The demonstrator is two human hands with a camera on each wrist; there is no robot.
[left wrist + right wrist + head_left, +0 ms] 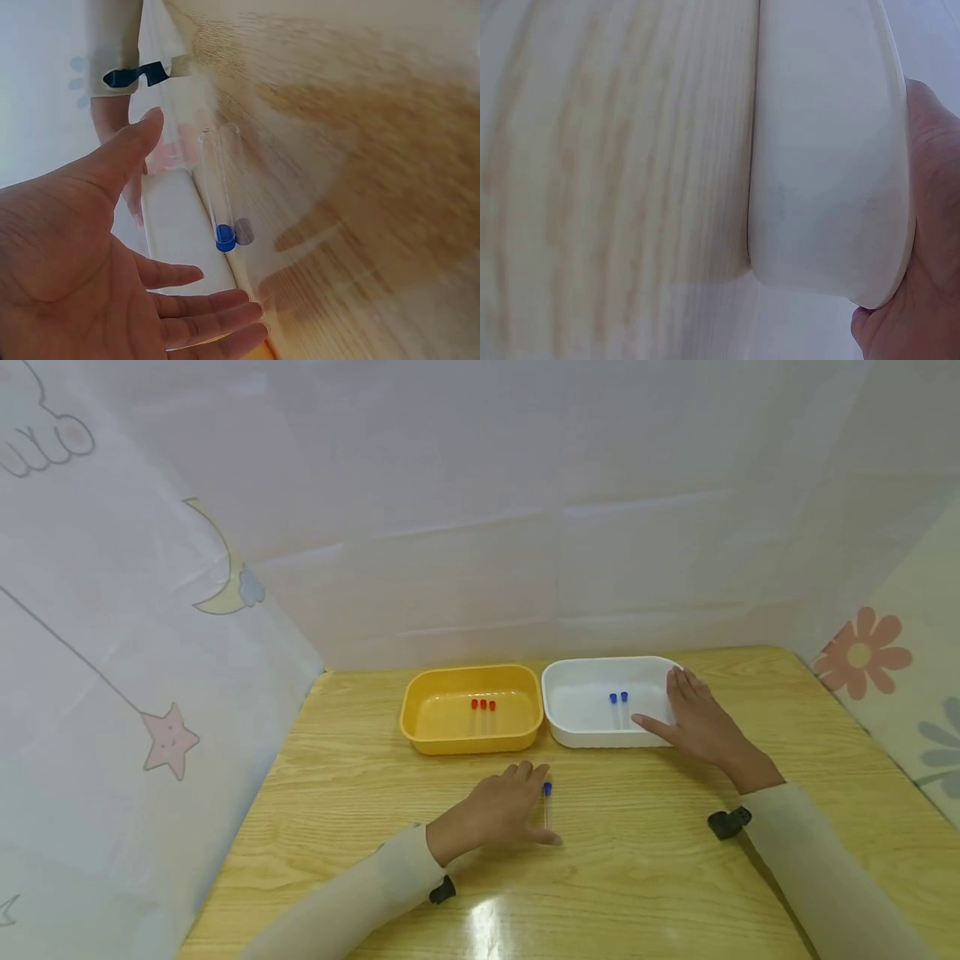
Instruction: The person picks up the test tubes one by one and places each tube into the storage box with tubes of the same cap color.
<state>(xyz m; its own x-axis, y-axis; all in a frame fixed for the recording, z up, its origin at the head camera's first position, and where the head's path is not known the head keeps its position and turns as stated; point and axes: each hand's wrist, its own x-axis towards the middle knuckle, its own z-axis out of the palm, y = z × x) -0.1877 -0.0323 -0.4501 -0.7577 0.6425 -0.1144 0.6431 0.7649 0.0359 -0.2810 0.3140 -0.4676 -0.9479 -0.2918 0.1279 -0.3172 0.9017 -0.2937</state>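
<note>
On the table lies a clear test tube with a blue cap [547, 789]. My left hand [504, 806] is beside it, thumb and fingers spread apart on either end of the tube; the left wrist view shows a gap between the palm and the tube [223, 195]. My right hand [697, 718] rests over the right rim of a white tray [600, 738], fingers fairly straight and thumb reaching over the front edge. Two blue-capped tubes [618, 697] lie inside that tray. In the right wrist view the hand [937, 225] touches the tray's rim [900, 150].
To the left of the white tray stands a yellow tray [472, 745] holding three red-capped tubes [483, 704]. Both trays sit near the back of the wood-grain table [337, 768], before a pale sheet wall [487, 568]. Patterned sheets hang at both sides.
</note>
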